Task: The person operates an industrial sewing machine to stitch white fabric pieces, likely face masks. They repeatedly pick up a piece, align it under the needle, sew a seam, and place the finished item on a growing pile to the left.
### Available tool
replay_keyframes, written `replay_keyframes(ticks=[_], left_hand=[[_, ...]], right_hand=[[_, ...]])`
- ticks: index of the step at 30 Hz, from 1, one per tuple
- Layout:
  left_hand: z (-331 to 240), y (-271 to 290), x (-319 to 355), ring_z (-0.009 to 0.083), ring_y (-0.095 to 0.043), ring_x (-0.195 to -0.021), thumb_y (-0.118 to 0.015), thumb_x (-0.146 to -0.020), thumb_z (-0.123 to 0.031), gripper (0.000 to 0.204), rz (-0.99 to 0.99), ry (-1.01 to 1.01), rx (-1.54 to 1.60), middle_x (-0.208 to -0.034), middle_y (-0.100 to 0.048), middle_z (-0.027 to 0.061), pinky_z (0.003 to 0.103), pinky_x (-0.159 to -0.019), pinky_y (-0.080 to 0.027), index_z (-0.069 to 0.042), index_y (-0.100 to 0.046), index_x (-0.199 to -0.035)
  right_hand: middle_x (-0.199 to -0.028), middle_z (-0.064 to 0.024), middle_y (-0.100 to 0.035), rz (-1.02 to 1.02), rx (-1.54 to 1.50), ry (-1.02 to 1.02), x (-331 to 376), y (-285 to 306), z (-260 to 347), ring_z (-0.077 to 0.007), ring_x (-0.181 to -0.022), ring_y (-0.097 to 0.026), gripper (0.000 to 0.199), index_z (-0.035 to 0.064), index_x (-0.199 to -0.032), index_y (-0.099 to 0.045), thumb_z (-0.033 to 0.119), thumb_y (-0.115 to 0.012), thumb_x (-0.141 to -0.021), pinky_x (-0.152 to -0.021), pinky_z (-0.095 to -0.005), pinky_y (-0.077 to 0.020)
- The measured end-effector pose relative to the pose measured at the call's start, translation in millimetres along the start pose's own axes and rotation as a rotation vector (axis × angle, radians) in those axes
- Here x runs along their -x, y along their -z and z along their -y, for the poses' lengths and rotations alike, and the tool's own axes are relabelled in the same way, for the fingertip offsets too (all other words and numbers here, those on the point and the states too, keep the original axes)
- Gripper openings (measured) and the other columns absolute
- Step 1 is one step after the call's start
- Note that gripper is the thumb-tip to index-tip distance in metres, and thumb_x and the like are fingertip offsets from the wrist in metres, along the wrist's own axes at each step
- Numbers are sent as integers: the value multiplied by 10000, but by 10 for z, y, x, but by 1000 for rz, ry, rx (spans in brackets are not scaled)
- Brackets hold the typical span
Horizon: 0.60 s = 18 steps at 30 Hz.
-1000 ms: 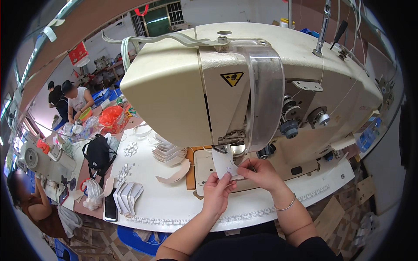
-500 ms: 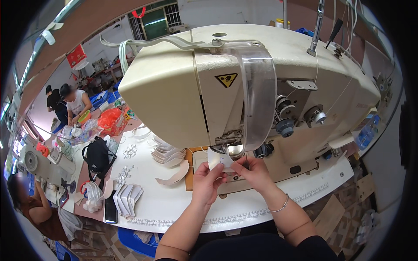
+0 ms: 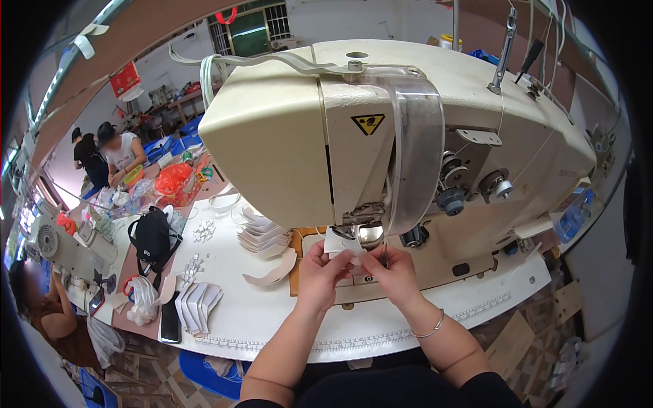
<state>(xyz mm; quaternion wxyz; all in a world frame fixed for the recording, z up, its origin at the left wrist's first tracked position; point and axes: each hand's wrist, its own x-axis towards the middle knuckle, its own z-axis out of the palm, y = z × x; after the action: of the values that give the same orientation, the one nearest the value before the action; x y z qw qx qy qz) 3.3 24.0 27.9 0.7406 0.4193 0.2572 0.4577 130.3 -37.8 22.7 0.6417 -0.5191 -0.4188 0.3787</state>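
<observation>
Beneath the head of a large cream sewing machine (image 3: 272,149), a small white piece of material (image 3: 338,243) lies at the needle area. My left hand (image 3: 320,273) pinches its near left edge between thumb and fingers. Close beside it, my right hand (image 3: 394,275) is closed on the piece's right side, thumb toward the left thumb. Something thin and dark shows by the right fingers, too small to make out. The needle itself is hidden behind the machine head.
Left of the machine stand stacked curved white pieces (image 3: 262,234) and one loose curved strip (image 3: 272,270). Farther left lie folded white pieces (image 3: 198,307), a phone (image 3: 171,321), small white bits (image 3: 192,267) and a black backpack (image 3: 155,238). Other people work at the left.
The view has shifted slightly, so the machine appears farther right. Both hands stay on the white piece beneath the machine head, with only slight finger movement.
</observation>
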Motion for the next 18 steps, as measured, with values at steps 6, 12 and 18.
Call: replay_keyframes(ticks=[6,12,18], left_hand=[[-159,32,-78,104,-599,-681,-601,-761,-18,228,81,63,-25,-827,-617,49,200,-536,-491,-32,-521,-974],[-231,32,-127,98,-599,-678,-605,-751,-18,231,90,106,13,-824,-616,42,185,-554,-503,-43,-532,-969],[-200,91,-215,90,-588,-623,-605,-747,-16,215,124,144,61,-780,-613,39,172,-536,-489,-49,-532,-947]], right_hand=[[-620,32,-496,-294,78,424,-33,174,-22,-25,-537,-398,95,34,-760,-526,40,-621,-767,-468,-190,-330],[-658,-34,-474,-382,540,804,-158,234,202,-124,-515,-473,202,45,-798,-465,-20,-609,-673,-468,-225,-384],[-703,-50,-468,-304,560,576,-186,328,-65,-160,-559,-517,253,57,-846,-517,-40,-585,-623,-486,-253,-425]])
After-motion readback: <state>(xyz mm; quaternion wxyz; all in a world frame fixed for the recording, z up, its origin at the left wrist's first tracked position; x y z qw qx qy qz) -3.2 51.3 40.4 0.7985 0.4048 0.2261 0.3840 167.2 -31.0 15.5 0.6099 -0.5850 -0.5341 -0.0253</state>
